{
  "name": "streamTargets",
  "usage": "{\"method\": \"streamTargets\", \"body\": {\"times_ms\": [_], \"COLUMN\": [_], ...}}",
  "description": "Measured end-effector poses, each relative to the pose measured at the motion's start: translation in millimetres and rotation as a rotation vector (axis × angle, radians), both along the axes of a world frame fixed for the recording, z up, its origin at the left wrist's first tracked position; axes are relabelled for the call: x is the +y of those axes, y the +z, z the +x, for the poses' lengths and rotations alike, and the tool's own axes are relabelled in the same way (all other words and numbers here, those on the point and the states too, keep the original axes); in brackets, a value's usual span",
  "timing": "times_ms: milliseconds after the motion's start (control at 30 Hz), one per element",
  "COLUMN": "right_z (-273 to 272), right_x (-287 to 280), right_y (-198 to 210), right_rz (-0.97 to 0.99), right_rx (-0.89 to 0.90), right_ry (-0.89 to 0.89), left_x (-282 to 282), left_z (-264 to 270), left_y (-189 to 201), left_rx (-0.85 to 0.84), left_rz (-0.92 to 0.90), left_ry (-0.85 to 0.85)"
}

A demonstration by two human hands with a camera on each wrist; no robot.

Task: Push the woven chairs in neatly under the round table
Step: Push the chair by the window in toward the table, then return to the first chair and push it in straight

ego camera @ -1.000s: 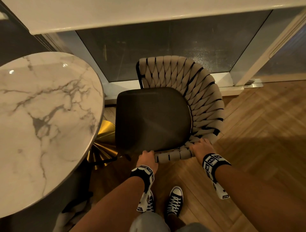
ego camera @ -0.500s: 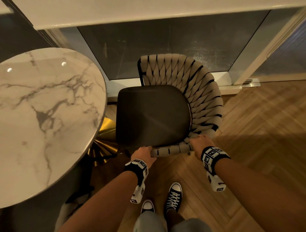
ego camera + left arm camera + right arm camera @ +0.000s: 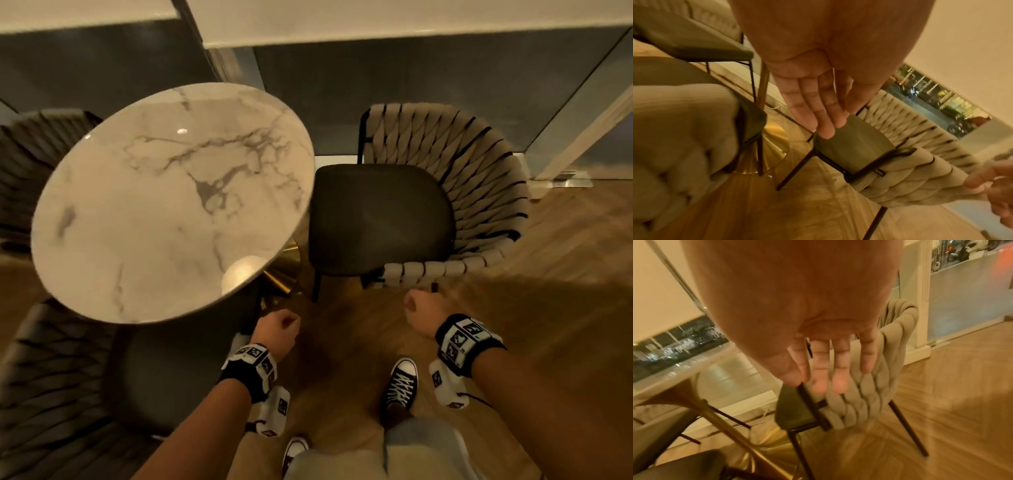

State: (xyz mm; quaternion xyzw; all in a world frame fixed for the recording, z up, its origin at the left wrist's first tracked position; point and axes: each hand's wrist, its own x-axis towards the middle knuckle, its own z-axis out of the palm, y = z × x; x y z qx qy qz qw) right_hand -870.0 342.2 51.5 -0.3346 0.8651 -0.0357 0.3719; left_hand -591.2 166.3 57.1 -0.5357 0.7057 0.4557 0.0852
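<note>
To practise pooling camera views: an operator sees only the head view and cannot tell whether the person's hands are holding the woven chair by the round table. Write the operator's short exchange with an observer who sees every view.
Operator: In the head view the left hand looks like a fist. Is it gripping anything?
Observer: No. The left wrist view shows its fingers straight and holding nothing.
Operator: And the right hand, just short of the woven chair?
Observer: The right wrist view shows its fingers straight too, curled round nothing, with the chair's woven back beyond them.
</note>
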Motion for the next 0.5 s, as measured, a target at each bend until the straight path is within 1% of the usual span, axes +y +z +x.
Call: {"method": "streamTargets", "body": {"times_ms": [100, 167, 233, 333, 400, 500], "right_z": [83, 149, 213, 293, 333, 371], "right_x": [0, 2, 6, 17, 19, 15], "right_y": [-2, 4, 12, 20, 23, 23], "right_rz": [-0.091, -0.135, -0.163, -0.179, -0.205, -0.253], "right_rx": [-0.07, -0.099, -0.141, -0.227, -0.256, -0.244], "right_ry": [0.014, 0.01, 0.003, 0.004, 0.03, 0.067], "left_x": [10, 18, 26, 38, 42, 46], "left_z": [73, 130, 192, 276, 323, 373], "left_y": [0, 3, 12, 28, 34, 39], "left_rx": [0.045, 0.047, 0.009, -0.057, -0.092, -0.172], "left_rz": [0.031, 0.015, -0.01, -0.044, -0.088, -0.145], "left_ry": [0.1, 0.11, 0.092, 0.095, 0.129, 0.159]}}
